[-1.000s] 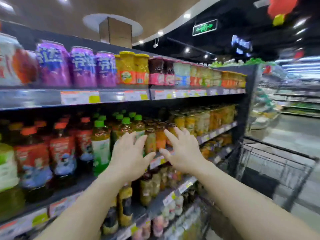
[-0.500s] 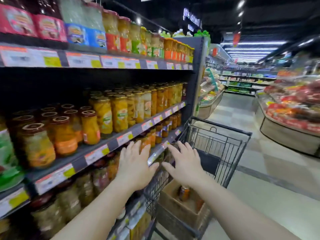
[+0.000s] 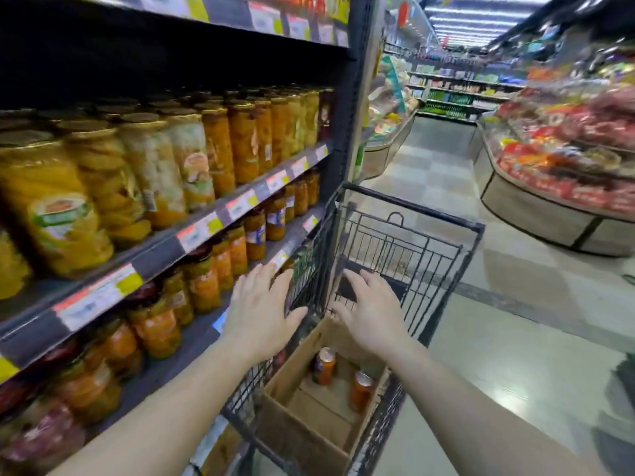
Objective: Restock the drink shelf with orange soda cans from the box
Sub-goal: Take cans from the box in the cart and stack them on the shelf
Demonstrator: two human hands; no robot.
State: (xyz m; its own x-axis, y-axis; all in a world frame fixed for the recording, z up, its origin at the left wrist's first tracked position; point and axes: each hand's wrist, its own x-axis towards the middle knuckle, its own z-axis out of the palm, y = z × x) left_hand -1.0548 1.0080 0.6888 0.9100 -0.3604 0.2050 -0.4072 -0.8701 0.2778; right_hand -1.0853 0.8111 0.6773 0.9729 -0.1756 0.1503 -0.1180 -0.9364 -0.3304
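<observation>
Two orange soda cans [image 3: 323, 365] [image 3: 361, 390] stand upright in the cardboard box [image 3: 295, 426], one box, inside one black wire cart [image 3: 409, 242]. Your left hand [image 3: 259, 312] and right hand [image 3: 369, 312] hover above it, both spread and empty. Jar shelves [image 3: 165, 249] run alongside.

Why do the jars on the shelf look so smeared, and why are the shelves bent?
In the head view, the glass jars of yellow fruit at the left edge are motion-blurred; the two orange soda cans in the brown cardboard box are sharper. The wide-angle lens bows the dark metal shelf edges. Ceiling strip lights glare, and the pale tiled floor reflects them.
</observation>
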